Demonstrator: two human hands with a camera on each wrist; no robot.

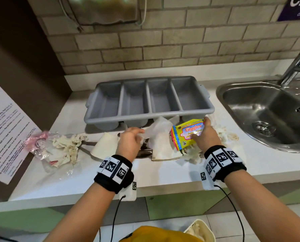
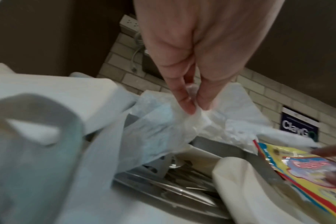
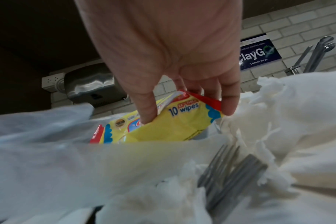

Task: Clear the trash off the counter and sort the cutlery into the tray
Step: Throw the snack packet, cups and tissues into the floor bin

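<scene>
A grey four-compartment cutlery tray (image 1: 149, 116) stands empty at the back of the white counter. In front of it lies a heap of trash over metal cutlery (image 1: 144, 152). My left hand (image 1: 130, 138) pinches a thin white plastic wrapper (image 1: 158, 130), seen between thumb and finger in the left wrist view as the wrapper (image 2: 192, 119). My right hand (image 1: 206, 135) grips a yellow Giggles wipes packet (image 1: 186, 135), thumb on its face and fingers behind, as the packet (image 3: 175, 122) shows in the right wrist view. Fork tines (image 3: 228, 174) poke out among shredded tissue (image 3: 278, 106).
Crumpled tissue and a pink-printed clear wrapper (image 1: 58, 147) lie at the counter's left. Folded cream paper (image 1: 105, 145) sits by my left hand. A steel sink (image 1: 268, 116) with a tap is on the right. A bin with tissue (image 1: 199, 231) stands below the counter edge.
</scene>
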